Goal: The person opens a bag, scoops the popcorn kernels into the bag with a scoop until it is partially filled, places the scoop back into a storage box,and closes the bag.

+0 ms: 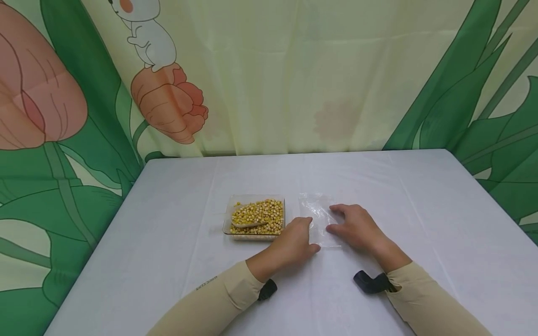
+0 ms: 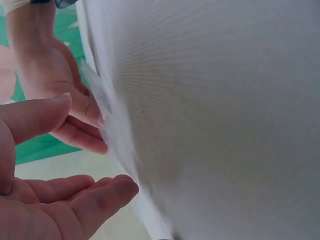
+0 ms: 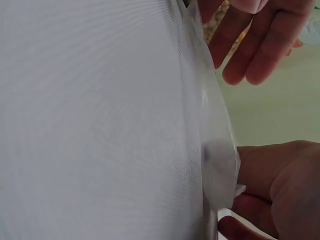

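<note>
Left hand [image 1: 293, 242] and right hand [image 1: 358, 227] spread, gripping nothing, at clear bag [image 1: 319, 216] edges, tablecloth [image 1: 424, 219] beyond

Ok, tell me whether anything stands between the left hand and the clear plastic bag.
Nothing visible does. The left hand is at the left edge of the clear plastic bag; the corn container stands farther left, and the right hand is at the bag's right side.

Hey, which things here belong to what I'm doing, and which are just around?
Part of the job:
Clear plastic bag, between your left hand and right hand
Probably the clear container, its corn kernels, and what looks like a scoop

Just around:
White tablecloth underneath
Printed curtain behind
Black pieces at both wrists
</note>
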`<action>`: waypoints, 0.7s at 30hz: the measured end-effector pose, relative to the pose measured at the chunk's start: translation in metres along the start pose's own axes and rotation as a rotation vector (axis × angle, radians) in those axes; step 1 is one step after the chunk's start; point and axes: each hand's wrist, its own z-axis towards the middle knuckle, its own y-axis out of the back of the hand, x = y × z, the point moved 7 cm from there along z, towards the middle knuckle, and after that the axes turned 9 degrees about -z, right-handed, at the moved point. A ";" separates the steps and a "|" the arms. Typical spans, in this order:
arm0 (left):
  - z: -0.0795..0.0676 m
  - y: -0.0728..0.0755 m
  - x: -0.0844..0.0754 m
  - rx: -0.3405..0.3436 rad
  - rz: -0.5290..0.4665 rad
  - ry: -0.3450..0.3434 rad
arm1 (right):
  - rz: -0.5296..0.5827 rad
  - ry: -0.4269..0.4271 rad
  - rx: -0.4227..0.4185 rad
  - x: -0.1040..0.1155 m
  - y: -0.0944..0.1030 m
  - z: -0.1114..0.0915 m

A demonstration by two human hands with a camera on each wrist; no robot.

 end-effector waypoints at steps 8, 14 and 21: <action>-0.003 0.004 -0.003 -0.054 -0.027 -0.037 | 0.040 -0.029 -0.064 0.000 0.003 -0.003; -0.006 0.011 -0.007 -0.134 -0.068 -0.092 | 0.101 -0.052 -0.156 0.000 0.015 -0.010; -0.008 0.019 -0.011 -0.183 -0.121 -0.114 | 0.143 -0.037 -0.308 0.005 0.034 -0.018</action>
